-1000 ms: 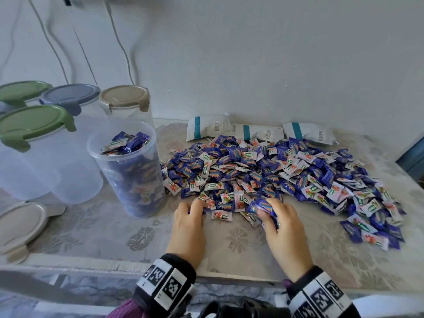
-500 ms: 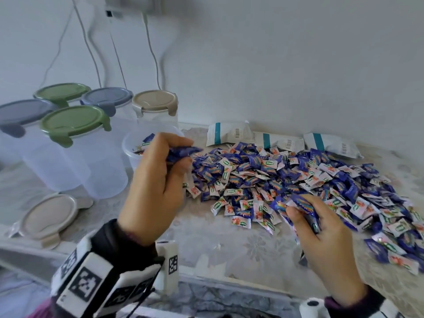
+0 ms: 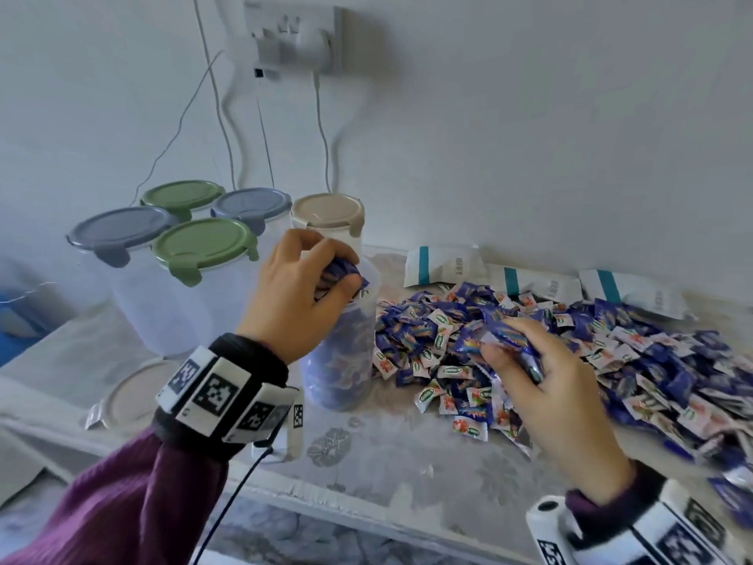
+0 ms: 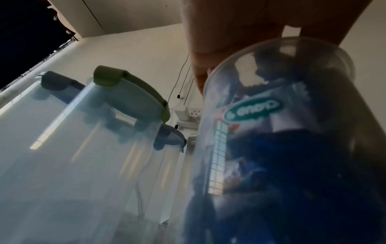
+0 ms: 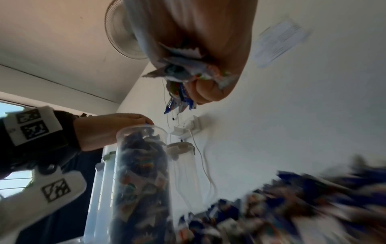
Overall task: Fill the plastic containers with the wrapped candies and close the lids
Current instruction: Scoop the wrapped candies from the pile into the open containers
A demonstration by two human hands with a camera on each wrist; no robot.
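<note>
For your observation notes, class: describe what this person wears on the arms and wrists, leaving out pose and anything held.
Both hands are bare. The left arm has a purple sleeve ending in a black cuff. Around that wrist sits a band of white blocks printed with black square code markings, with a thin black cable trailing from it. The right wrist carries similar white marked blocks over a dark purple cuff.

candy pile [image 5: 292, 206] blurred, cut off right

An open clear plastic container [image 3: 346, 348] stands upright on the table, nearly full of blue-wrapped candies. Just right of it spreads a large loose heap of wrapped candies [image 3: 570, 344], blue and white. Left of and behind it stand five lidded containers [image 3: 171, 295]; a beige lid [image 3: 130, 395] lies flat to its left.
</note>
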